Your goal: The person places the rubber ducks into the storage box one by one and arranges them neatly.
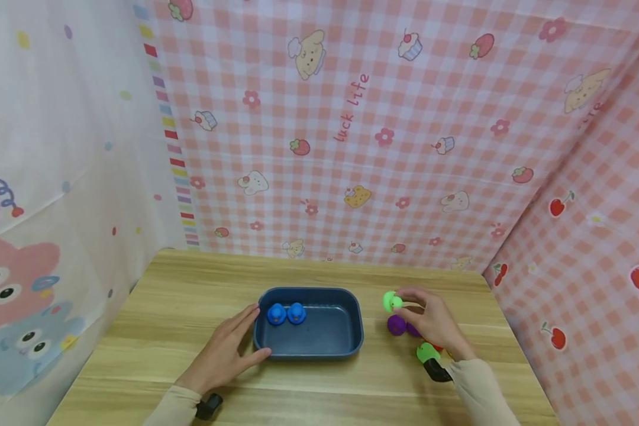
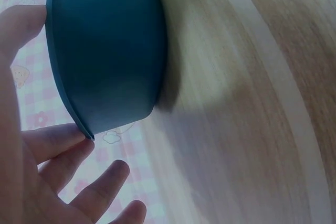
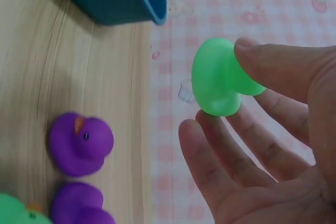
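A dark blue rectangular bin (image 1: 325, 357) stands mid-table, with two blue rubber ducks (image 1: 276, 315) side by side in its left end. My left hand (image 1: 225, 349) rests at the bin's left end, its fingertips and thumb touching the rim (image 2: 68, 106). To the right of the bin, my right hand (image 1: 431, 318) pinches a light green rubber duck (image 3: 215, 77) between thumb and fingers, above the table. Below it on the wood lie two purple rubber ducks (image 3: 81, 144). Another green duck (image 1: 428, 352) lies nearer me, partly covered by the right wrist's black camera strap.
Bits of red and yellow (image 1: 441, 348) show under my right wrist, mostly hidden. The wooden table (image 1: 202, 278) meets a pink checked cloth (image 1: 351, 231) at the back and right, and a white patterned cloth (image 1: 85, 177) at the left.
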`<state>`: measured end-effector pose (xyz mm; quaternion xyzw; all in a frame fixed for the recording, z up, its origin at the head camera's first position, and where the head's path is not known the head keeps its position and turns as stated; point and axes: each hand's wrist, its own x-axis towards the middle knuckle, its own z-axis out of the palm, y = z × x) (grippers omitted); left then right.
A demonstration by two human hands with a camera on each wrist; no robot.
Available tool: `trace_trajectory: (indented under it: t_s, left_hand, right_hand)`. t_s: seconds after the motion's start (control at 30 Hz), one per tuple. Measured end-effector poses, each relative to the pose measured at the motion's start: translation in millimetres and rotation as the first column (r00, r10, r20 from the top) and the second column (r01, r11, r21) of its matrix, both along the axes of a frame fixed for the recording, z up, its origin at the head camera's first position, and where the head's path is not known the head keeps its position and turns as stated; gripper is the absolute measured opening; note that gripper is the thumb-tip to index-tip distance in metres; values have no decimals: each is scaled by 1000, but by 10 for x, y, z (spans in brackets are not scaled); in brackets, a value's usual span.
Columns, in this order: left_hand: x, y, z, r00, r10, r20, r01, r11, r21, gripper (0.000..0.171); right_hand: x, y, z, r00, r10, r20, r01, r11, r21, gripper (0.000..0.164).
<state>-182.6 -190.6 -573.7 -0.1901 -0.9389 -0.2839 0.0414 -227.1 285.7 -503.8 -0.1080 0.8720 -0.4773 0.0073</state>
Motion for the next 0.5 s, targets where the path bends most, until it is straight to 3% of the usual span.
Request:
trace_trajectory:
  t_s: [0.33, 0.5]
  left_hand:
    - [-2, -2, -3, 1000, 6, 16, -6, 1000, -6, 94]
    - [-5, 0, 1, 1000, 6, 19, -6, 1000, -6, 94]
  right_hand:
    - [-86, -235, -50, 994, 108, 10, -106, 990, -97, 32]
    - [-113, -372, -36, 991, 132, 29, -129, 987, -98, 31]
